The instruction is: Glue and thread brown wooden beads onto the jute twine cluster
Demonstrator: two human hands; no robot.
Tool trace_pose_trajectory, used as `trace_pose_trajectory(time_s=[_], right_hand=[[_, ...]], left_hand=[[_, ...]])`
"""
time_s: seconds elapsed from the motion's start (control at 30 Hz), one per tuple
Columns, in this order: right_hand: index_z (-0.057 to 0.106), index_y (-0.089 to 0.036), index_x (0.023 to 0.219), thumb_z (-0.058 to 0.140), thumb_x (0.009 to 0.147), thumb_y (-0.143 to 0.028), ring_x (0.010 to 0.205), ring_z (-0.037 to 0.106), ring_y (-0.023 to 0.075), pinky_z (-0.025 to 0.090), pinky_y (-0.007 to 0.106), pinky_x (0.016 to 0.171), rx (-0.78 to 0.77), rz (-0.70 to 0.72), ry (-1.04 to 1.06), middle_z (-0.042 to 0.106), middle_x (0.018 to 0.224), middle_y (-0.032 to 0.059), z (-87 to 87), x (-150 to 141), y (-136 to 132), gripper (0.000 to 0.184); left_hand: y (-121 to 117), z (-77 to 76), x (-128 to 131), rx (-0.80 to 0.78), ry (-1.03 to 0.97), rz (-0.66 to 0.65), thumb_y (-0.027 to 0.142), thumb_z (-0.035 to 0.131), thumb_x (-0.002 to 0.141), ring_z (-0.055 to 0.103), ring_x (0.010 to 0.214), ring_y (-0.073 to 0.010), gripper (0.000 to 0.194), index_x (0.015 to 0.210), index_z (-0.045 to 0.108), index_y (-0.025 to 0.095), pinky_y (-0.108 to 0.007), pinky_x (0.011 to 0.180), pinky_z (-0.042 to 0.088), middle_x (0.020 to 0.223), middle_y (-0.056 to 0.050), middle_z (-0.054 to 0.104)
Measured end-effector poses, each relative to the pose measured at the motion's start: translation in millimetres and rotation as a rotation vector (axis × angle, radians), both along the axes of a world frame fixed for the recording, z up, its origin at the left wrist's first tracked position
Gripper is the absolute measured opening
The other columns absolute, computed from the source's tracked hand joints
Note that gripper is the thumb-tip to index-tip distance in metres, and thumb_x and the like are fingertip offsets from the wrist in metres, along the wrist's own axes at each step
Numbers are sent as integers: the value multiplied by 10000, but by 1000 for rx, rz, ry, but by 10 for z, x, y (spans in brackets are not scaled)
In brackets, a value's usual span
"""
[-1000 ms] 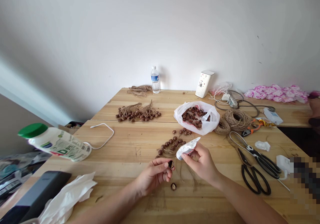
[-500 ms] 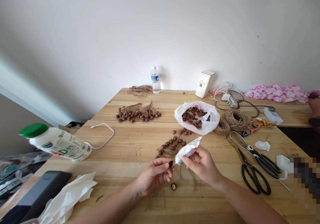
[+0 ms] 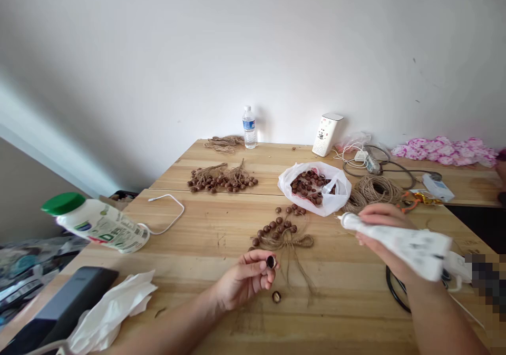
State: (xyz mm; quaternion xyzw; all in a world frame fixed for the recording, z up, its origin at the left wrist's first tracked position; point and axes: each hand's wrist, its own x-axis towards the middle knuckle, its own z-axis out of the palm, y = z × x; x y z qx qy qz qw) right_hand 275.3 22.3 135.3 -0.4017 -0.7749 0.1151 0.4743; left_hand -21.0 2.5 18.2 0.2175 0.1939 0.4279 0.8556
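Scissors (image 3: 390,289) mostly hidden behind right hand (image 3: 385,215) and white tube (image 3: 415,249) (only dark handle parts peek out). Tube's print blurred, illegible. Dark oblong case (image 3: 79,291) cut off at lower-left. Patch at right edge (image 3: 488,286) pixelated, contents unclear.

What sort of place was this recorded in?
Likely a handicraft workspace, possibly at home: a wooden tabletop bears coiled twine and a white plastic bag of brown nutshells.
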Motion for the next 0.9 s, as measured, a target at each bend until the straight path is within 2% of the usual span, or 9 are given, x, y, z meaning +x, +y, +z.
trace_pose_trajectory(time_s=[0.1,0.2,0.3,0.37,0.5,0.57,0.63,0.73,0.9], right_hand=[[635,-222,1029,530,834,-148,934,603,212,509,320,775,32,31,-358,572,1084,87,-321,172,74,233],[651,-181,961,354,855,-36,824,625,195,513,310,682,123,-59,-744,594,1076,118,-741,335,91,347],[663,-142,905,360,854,-41,828,624,240,514,352,672,184,-94,-996,621,1017,144,-989,489,75,324],[663,-152,906,384,817,-12,805,624,232,507,341,660,187,-119,-1069,623,1029,136,-975,526,44,325],[648,-148,973,378,800,3,811,618,216,478,321,681,181,-191,-962,610,1075,155,-651,272,-81,354],[636,-147,989,386,839,-39,828,601,197,467,301,711,113,-49,-840,624,1026,127,-502,-14,-143,311],[636,-154,953,402,840,-39,813,574,178,447,276,700,12,134,-789,629,930,92,-443,-334,-163,284],[629,-159,810,467,829,-40,764,523,176,407,264,636,-65,328,-912,603,796,57,-520,-741,-90,202],[626,-141,768,531,799,-50,843,496,213,399,291,665,-88,375,-1020,584,831,73,-794,-1056,104,135]], left_hand=[[4,-5,-4,15,-23,1,145,741,694,651,596,-107,174,868,737,143,-172,530,510,821,-75,724],[18,-15,-11,15,-27,5,145,751,684,653,593,-108,181,864,739,146,-170,524,510,819,-75,731],[53,-20,-26,-13,-2,56,128,753,679,649,600,-102,178,857,738,131,-172,546,519,806,-73,733],[82,-18,-37,-35,18,105,121,756,674,645,610,-98,180,852,736,123,-173,565,524,803,-70,732],[122,-19,-56,-74,56,157,132,765,666,643,616,-102,180,842,731,120,-178,570,527,794,-65,728],[126,-23,-59,-83,69,172,134,768,661,643,615,-105,181,837,729,123,-183,570,526,788,-66,728],[123,-26,-60,-83,75,184,139,769,659,642,615,-109,178,831,728,124,-185,566,522,784,-67,727],[122,-22,-58,-76,83,205,148,763,668,635,612,-108,169,831,725,120,-187,559,514,786,-70,723],[125,-10,-54,-66,91,238,159,749,687,620,595,-107,148,822,718,110,-192,542,505,772,-68,716]])
